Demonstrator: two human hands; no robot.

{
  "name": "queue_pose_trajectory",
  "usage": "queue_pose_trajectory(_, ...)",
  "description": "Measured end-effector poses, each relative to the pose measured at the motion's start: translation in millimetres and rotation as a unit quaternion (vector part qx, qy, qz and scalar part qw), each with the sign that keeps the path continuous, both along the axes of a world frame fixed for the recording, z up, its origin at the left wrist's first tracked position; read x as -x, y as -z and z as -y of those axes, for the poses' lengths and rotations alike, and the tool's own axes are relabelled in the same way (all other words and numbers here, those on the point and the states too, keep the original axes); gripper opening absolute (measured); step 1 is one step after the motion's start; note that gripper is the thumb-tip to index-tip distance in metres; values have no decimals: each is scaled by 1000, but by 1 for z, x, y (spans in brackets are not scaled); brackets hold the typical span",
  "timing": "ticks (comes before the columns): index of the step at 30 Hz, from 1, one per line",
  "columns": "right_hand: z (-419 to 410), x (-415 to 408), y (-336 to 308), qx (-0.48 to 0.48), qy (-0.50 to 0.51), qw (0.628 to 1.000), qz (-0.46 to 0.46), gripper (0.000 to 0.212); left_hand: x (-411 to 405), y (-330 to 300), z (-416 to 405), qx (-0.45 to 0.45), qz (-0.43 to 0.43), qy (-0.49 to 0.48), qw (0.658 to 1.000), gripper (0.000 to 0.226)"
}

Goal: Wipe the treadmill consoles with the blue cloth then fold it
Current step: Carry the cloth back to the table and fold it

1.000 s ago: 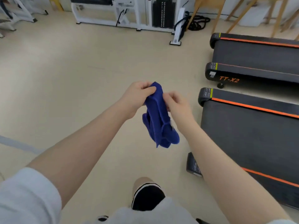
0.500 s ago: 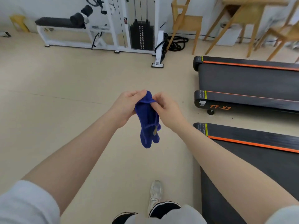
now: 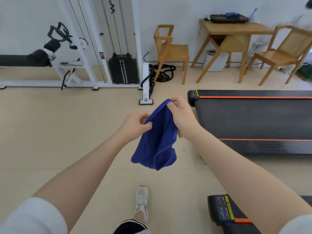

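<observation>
Cloth [image 3: 157, 141] hangs in the air at frame centre, blue and rumpled, held up by both hands above the beige floor [image 3: 50, 132]. Left hand [image 3: 135, 126] sits at the cloth's 10 o'clock, thumb and fingers pinching a bunched edge. Right hand [image 3: 181, 115] sits at its 1 o'clock, slightly higher, fingertips pinching the top hem so a narrow band of fabric stretches between the two grips. Below the hands the rest drapes loose in folds, its lower corners dangling free, touching nothing. Treadmill [image 3: 253, 122] lies at 3 o'clock, its black deck with orange stripes just beyond the right wrist. At 12 o'clock stand a white cable machine [image 3: 123, 70], a wooden chair [image 3: 170, 51] and a wooden table [image 3: 233, 31]. One white shoe [image 3: 141, 200] shows at 6 o'clock.
</observation>
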State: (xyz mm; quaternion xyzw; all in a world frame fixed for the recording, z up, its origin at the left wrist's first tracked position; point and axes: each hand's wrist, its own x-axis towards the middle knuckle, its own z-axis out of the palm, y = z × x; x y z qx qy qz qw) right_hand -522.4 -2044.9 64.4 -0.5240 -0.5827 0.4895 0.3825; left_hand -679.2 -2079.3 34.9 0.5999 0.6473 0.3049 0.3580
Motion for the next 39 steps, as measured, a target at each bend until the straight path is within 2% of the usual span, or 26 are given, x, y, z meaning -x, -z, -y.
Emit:
queue_pose_trajectory(5,-157,33,-15,30,55,998,-24,13,39,1,-177,-4,-98,-4,995,8)
queue_pose_trajectory(7,-213,36,-20,51,78,995,-33,14,45,-2,-239,0,-84,-3,996,10)
queue_pose_trajectory(11,-332,20,-14,76,198,977,-36,18,46,-3,-351,37,48,61,996,27)
queue_pose_trajectory(13,-394,10,-7,84,226,970,-36,19,44,-2,-409,34,1,93,995,26)
queue_pose_trajectory(16,-482,-1,1,96,219,970,-43,18,38,3,-502,-19,-72,144,987,15)
queue_pose_trajectory(19,-575,-13,1,88,206,974,-43,17,32,12,-604,-66,-145,169,973,17)
queue_pose_trajectory(25,-750,-34,-26,68,209,974,-48,20,14,-8,-783,-92,-145,128,977,31)
queue_pose_trajectory(28,-816,-40,-26,74,219,971,-65,19,16,-8,-860,-89,-129,151,976,35)
queue_pose_trajectory(33,-920,-62,-7,96,285,946,-123,17,25,25,-992,-43,-149,151,976,12)
queue_pose_trajectory(37,-1022,-71,16,127,335,927,-113,11,4,45,-1111,-20,-84,132,987,18)
queue_pose_trajectory(39,-1077,-72,23,124,377,912,-104,9,-20,37,-1170,12,17,105,994,17)
